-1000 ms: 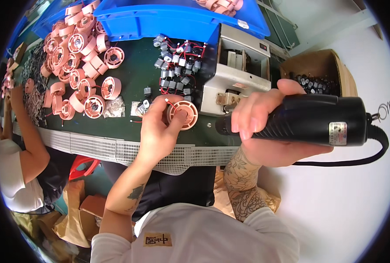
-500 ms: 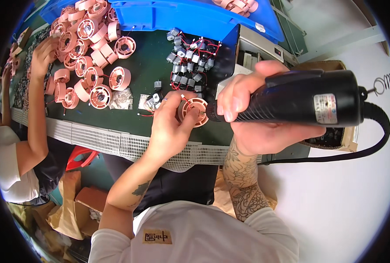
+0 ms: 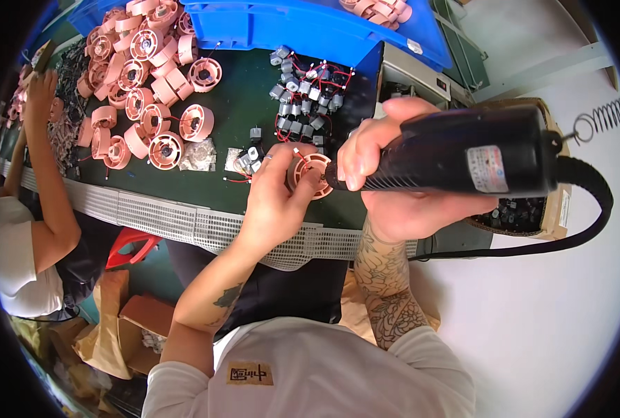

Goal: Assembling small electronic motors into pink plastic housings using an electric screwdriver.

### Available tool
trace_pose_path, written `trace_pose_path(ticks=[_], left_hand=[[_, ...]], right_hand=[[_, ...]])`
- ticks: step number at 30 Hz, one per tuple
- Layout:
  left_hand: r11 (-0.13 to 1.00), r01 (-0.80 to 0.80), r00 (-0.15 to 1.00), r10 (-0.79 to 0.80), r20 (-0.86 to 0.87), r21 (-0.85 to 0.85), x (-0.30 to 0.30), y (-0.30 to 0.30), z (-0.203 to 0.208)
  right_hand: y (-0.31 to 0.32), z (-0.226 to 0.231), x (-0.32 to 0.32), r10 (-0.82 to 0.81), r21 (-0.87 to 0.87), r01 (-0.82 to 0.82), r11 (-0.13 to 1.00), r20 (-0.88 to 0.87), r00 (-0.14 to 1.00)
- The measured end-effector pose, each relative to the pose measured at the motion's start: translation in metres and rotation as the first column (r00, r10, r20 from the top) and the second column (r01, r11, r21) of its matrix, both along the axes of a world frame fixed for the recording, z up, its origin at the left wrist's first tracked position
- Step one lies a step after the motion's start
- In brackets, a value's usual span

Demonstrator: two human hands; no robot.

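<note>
My left hand (image 3: 276,198) is closed around a round pink plastic housing (image 3: 312,164), its fingers over the left side and thumb in the opening. A short red-and-white wire lead sticks up from the housing. My right hand (image 3: 393,174) grips a black electric screwdriver (image 3: 456,157) lying nearly level. The screwdriver's nose meets the right side of the housing; its bit tip is hidden by my thumb and the housing. Close to my left hand lie a few small grey motors (image 3: 254,155) and a clear bag of small parts (image 3: 198,155).
Many pink housings (image 3: 167,150) are heaped at left. Grey motors with red wires (image 3: 303,97) lie behind my hands, before a blue bin (image 3: 268,28). A co-worker's arm (image 3: 48,153) reaches in at far left. A coiled spring (image 3: 606,115) and black cable (image 3: 602,202) attach to the screwdriver.
The screwdriver and my right hand have shifted slightly left; the housing stays in my left hand. The co-worker's hand has moved left, away from the pink heap.
</note>
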State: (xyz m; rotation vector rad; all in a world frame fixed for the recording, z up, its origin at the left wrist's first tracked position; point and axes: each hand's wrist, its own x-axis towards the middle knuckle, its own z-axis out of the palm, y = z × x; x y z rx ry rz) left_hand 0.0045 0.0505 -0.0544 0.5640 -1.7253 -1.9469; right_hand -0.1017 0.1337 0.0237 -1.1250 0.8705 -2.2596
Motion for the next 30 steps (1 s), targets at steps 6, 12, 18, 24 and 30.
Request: trace_pose_path(ticks=[6,12,18,24,30], left_hand=[[0.748,0.013,1.000,-0.009,0.010,-0.663,0.012,-0.008,0.016],[0.743,-0.219,0.976,0.162,-0.147,-0.633,0.020,-0.060,0.039],[0.272,-0.519,0.563,0.822,-0.085,-0.810,0.028,-0.252,0.032],[0.490,-0.004,0.529,0.741,0.414,-0.872,0.045,-0.363,0.062],[0.036,-0.221,0.819,0.550,-0.165,-0.975,-0.067,-0.277,0.099]], right_hand=[[0.021,0.020,-0.018,0.033,-0.127,-0.045,0.991,-0.096,0.995],[0.050,0.016,-0.033,-0.125,-0.110,0.123,0.986,-0.011,0.992],[0.059,-0.004,-0.036,-0.194,-0.047,0.197,0.979,0.074,0.978],[0.054,-0.005,-0.038,-0.016,-0.084,0.023,0.996,0.087,0.996],[0.058,-0.009,-0.032,-0.111,0.080,0.102,0.992,0.107,0.988]])
